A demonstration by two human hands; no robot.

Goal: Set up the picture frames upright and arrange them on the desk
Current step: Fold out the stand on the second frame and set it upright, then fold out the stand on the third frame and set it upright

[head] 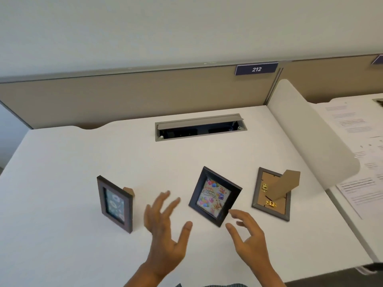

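Three picture frames are on the white desk (83, 154). A brown frame (115, 204) with a blue flower picture stands upright at the left on its cardboard stand. In the middle a black frame (214, 196) with a birthday card stands tilted, face toward me. A grey frame (271, 193) lies face down at the right, its cardboard stand sticking up. My left hand (165, 230) hovers with fingers spread between the brown and black frames, holding nothing. My right hand (247, 235) is open just below the black frame's lower corner, fingertips close to it but apart.
An open cable tray (200, 127) is sunk into the desk at the back. A beige partition (134, 96) with a "212" label (256, 68) closes the far side. A white divider (310, 133) stands at the right, with printed papers (356, 162) on the neighbouring desk.
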